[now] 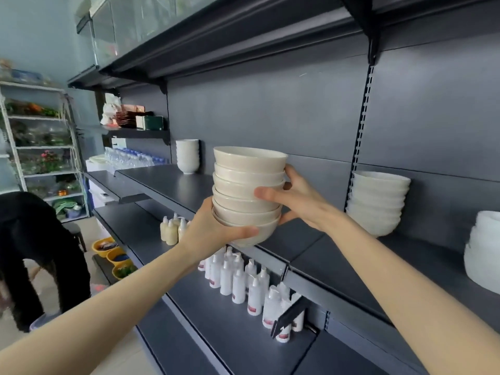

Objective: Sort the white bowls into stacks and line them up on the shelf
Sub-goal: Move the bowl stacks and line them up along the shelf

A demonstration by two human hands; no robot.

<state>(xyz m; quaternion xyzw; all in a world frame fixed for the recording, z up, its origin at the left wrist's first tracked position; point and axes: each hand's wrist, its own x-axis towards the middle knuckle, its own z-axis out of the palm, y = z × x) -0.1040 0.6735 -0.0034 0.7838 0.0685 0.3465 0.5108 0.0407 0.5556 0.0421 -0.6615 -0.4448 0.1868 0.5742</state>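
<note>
Over the front lip of the middle shelf [338, 255], I have the stack of cream bowls [247, 193] held up in the air between both hands, its foot not yet on the dark surface. My left hand [213, 231] cups the bottom bowl from the near left side, thumb laid across its front wall. My right hand [297, 201] clasps the far right side of the stack, thumb pressed on the front at mid-height and fingers curled round behind. So both hands are closed on the load, one bearing it and one steadying it.

The stack's long axis stands upright, with the rims sitting slightly uneven on one another. From here the bare stretch of shelf lies behind the bowls and a little to the right, running back to the grey panel. Along that panel stand a tall white stack [187, 155] to the left, a wider white stack [378, 204] to the right and another white pile [484, 250] at the far right edge. The open gap between the first two is, I judge, where this load belongs.

I reckon the move is away from me and down, and my right hand is the nearer to the panel and the neighbouring stack. Its knuckles will meet them first, so I would watch that side. White pump bottles [238, 277] crowd the shelf below.
</note>
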